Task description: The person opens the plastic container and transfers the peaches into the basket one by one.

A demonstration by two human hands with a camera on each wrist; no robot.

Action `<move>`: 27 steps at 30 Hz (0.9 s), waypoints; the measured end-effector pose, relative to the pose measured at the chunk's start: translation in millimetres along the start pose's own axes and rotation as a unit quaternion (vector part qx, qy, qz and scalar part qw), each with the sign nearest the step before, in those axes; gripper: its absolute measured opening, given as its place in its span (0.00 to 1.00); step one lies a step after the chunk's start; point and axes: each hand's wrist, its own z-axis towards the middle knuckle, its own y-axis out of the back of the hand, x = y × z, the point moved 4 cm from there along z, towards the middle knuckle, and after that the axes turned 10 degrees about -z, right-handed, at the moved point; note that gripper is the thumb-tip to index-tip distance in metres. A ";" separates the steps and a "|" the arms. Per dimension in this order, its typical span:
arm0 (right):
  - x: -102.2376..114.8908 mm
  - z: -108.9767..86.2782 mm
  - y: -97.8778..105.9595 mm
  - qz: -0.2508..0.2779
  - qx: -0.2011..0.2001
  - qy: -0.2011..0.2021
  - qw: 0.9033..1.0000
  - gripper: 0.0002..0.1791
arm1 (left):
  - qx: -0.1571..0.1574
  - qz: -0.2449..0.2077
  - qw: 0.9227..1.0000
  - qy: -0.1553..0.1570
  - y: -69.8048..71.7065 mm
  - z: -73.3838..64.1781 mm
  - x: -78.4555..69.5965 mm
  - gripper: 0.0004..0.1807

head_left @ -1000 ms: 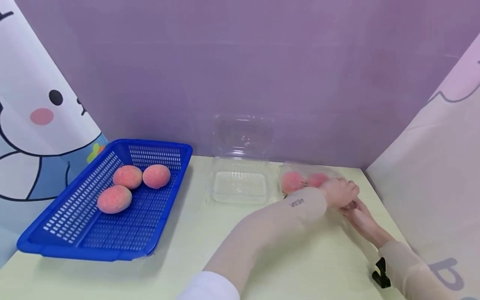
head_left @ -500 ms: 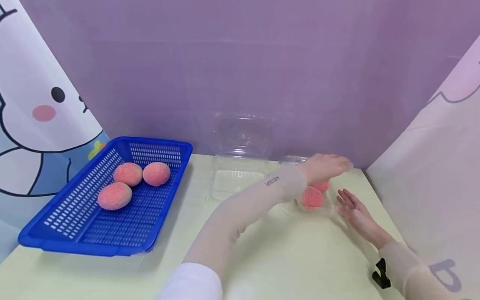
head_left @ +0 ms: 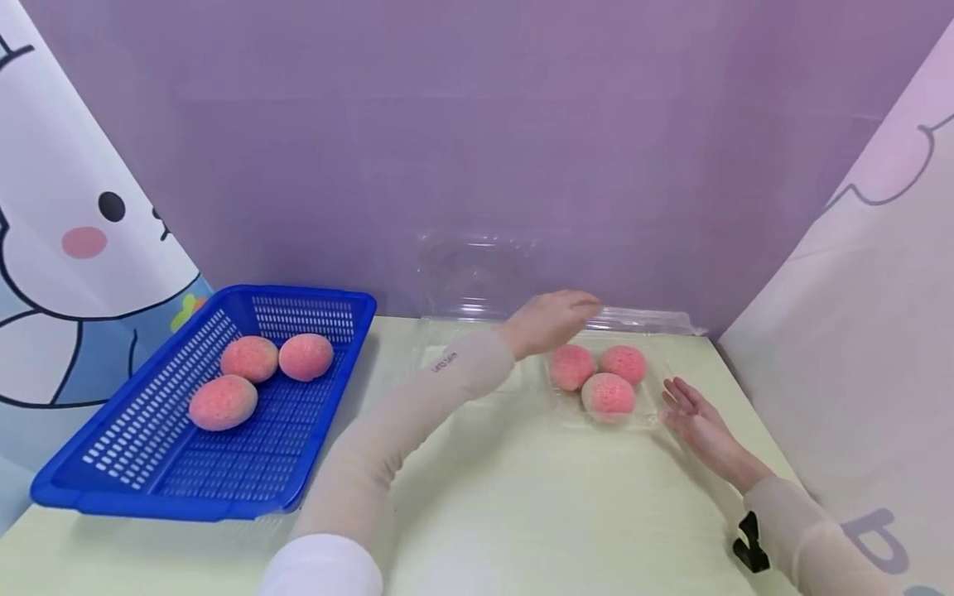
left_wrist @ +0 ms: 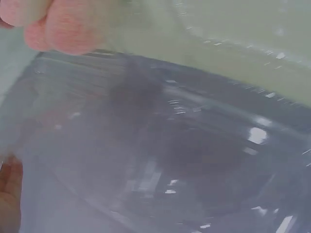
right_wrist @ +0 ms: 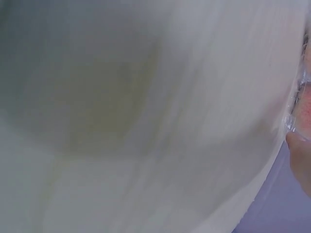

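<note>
Three pink peaches (head_left: pixel 609 396) sit in a clear plastic clamshell box (head_left: pixel 562 418) at the right of the table. Its transparent lid (head_left: pixel 644 321) is tilted back by the wall. My left hand (head_left: pixel 550 323) is over the gap between this box and a second clear clamshell box (head_left: pixel 477 310), fingers straight and nothing in them. In the left wrist view, that hand (left_wrist: pixel 10 196) shows only at the edge. My right hand (head_left: pixel 704 430) has its fingers extended beside the peach box's right side. The right wrist view shows its thumb (right_wrist: pixel 300 155) at the box rim.
A blue plastic basket (head_left: pixel 298 463) stands at the left with three more peaches (head_left: pixel 224 403) in it. A purple wall (head_left: pixel 477 149) closes off the back, and printed cloth panels (head_left: pixel 872 331) flank the table (head_left: pixel 581 513).
The peach box's lid, earlier down over the peaches, has swung back. My left hand has left the right front corner and moved leftward. The right hand has spread its fingers and stays near.
</note>
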 end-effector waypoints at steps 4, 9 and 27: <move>1.6 0.2 -0.9 0.002 -0.001 -0.004 1.000 0.44 | -0.102 -0.055 0.993 0.011 12.4 -8.1 24.2 0.17; 3.1 0.1 -1.3 0.002 0.000 -0.008 1.000 0.45 | -0.177 -0.113 0.971 0.116 19.4 -0.7 52.8 0.14; 3.8 1.0 -7.5 0.048 0.005 -0.006 0.999 0.45 | -0.107 -0.322 0.902 0.267 -1.1 16.9 80.6 0.40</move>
